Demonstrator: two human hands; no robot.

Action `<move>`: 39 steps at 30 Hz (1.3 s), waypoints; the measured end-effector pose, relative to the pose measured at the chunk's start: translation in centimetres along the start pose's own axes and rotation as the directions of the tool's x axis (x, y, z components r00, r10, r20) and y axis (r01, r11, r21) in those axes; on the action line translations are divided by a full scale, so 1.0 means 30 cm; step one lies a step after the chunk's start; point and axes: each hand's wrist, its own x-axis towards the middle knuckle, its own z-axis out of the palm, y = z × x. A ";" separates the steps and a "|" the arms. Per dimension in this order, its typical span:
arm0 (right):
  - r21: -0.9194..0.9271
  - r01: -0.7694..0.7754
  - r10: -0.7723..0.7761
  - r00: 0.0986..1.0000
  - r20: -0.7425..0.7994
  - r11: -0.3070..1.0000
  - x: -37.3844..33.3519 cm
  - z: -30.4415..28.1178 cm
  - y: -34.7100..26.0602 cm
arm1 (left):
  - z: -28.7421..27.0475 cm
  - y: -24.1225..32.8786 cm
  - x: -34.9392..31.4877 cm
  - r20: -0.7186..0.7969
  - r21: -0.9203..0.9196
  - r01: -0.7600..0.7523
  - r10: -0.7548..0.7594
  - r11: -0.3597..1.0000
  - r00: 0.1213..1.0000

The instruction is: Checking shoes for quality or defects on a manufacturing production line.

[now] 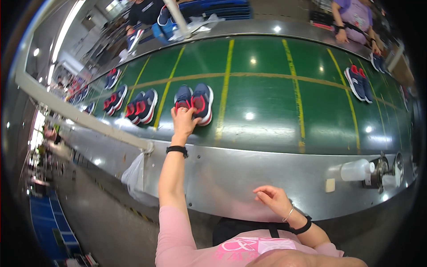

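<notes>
A pair of navy sneakers with red linings and white soles stands on the green conveyor belt, toes pointing away from me. My left hand reaches out to their heels; its fingers curl over the red heel openings and appear to grip them, though the fingertips are partly hidden inside. Close to my body, my right hand hovers by the near edge of the steel counter. It holds nothing, and its fingers are loosely bent and apart from the thumb.
More sneaker pairs sit leftward on the belt; another pair lies far right. A white frame bar crosses at left. On the counter's right are a plastic bottle and a pale block. Two co-workers stand across the belt.
</notes>
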 end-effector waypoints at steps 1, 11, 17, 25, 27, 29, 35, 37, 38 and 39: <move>0.012 0.029 -0.029 0.999 0.026 1.000 -0.013 0.001 0.037 | 0.015 -0.008 -0.015 -0.023 -0.032 0.108 -0.109 0.994 0.994; -0.128 -0.294 0.303 0.951 0.057 0.947 0.014 0.077 0.188 | -0.034 0.243 -0.596 0.036 -0.250 0.091 -0.085 0.964 0.996; -0.177 -0.246 0.259 0.964 0.057 0.953 -0.005 0.077 0.159 | -0.038 0.463 -0.949 0.089 -0.317 0.208 -0.189 0.926 0.978; -0.171 -0.257 0.267 0.963 0.038 0.951 -0.017 0.056 0.172 | -0.033 0.552 -0.979 -0.024 -0.171 0.234 -0.241 0.957 0.970; -0.171 -0.252 0.261 0.965 0.031 0.953 -0.021 0.051 0.173 | -0.038 0.554 -0.979 -0.069 -0.209 0.217 -0.236 0.954 0.969; -0.169 -0.255 0.263 0.964 0.027 0.952 -0.024 0.048 0.173 | -0.040 0.558 -0.979 -0.070 -0.201 0.210 -0.228 0.957 0.971; -0.162 -0.240 0.247 0.968 0.028 0.957 -0.036 0.035 0.173 | -0.035 0.574 -0.984 -0.117 -0.215 0.203 -0.232 0.955 0.966; -0.194 -0.254 0.262 0.965 0.014 0.947 -0.042 0.030 0.170 | -0.033 0.582 -0.984 -0.121 -0.218 0.208 -0.238 0.954 0.964; -0.185 -0.239 0.246 0.969 0.014 0.953 -0.045 0.028 0.168 | -0.033 0.584 -0.984 -0.127 -0.215 0.207 -0.238 0.954 0.963; -0.182 -0.241 0.248 0.969 0.016 0.953 -0.047 0.026 0.165 | -0.033 0.588 -0.984 -0.151 -0.221 0.206 -0.242 0.953 0.958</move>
